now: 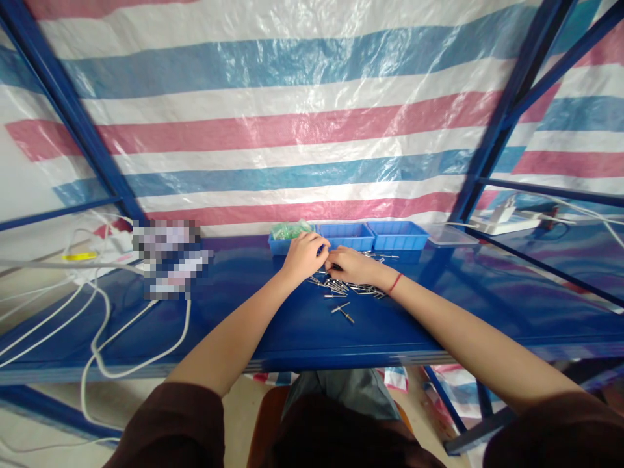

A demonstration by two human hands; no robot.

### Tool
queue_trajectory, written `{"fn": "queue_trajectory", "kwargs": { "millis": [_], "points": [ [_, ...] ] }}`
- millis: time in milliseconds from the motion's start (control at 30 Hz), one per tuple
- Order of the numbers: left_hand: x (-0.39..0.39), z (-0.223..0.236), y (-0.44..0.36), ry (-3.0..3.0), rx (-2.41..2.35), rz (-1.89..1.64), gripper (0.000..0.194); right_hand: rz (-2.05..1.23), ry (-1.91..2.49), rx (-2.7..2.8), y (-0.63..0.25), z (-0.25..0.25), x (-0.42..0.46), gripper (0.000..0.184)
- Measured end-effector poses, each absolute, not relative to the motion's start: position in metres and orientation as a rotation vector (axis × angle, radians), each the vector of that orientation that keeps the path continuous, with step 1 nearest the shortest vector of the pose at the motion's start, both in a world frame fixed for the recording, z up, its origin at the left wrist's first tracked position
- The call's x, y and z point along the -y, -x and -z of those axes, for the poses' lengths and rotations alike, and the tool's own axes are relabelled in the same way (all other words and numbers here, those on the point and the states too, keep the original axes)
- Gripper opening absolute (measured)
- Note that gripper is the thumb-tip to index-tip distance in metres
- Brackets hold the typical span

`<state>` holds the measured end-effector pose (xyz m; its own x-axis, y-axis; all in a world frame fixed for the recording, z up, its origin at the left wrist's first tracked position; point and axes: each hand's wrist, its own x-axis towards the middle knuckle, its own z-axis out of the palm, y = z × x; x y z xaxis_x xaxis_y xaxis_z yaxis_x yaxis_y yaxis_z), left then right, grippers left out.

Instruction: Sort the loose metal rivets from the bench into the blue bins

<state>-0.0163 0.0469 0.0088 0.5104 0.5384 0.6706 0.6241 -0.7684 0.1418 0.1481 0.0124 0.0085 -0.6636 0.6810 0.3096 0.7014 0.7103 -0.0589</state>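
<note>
Many blind rivets [336,286], thin silver pins with thicker ends, lie scattered on the blue table [292,325]. My left hand [307,252] is curled above the far side of the pile, in front of a blue bin [277,246] that has a green plastic bag [292,229] in it. Its fingers bend toward my right hand [355,265], which hovers over the rivets with its fingertips pinched together. The two hands nearly meet. What their fingers hold, if anything, is too small or hidden to make out.
Two more blue bins [346,234] stand at the back, with a clear plastic lid [451,235] to their right. White cables [104,325] loop over the left side near a pixelated patch. A power strip [507,221] lies at right. Blue frame posts [511,117] flank the table.
</note>
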Motion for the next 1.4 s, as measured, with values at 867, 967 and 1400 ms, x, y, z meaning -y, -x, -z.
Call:
{"fn": "queue_trajectory", "kwargs": {
  "millis": [867, 967, 1400],
  "points": [
    [-0.048, 0.001, 0.007, 2.993, 1.128, 1.527, 0.015, -0.786, 1.059, 1.551, -0.161, -0.017, -0.017, 0.028],
    [-0.048, 0.004, 0.005, 2.982, 1.182, 1.642, 0.013, -0.789, 1.085, 1.474, -0.156, -0.015, -0.017, 0.025],
    [-0.049, 0.01, -0.001, 2.974, 1.199, 1.792, 0.013, -0.13, 1.067, 1.849, -0.153, -0.017, -0.01, 0.012]
  ]
}}
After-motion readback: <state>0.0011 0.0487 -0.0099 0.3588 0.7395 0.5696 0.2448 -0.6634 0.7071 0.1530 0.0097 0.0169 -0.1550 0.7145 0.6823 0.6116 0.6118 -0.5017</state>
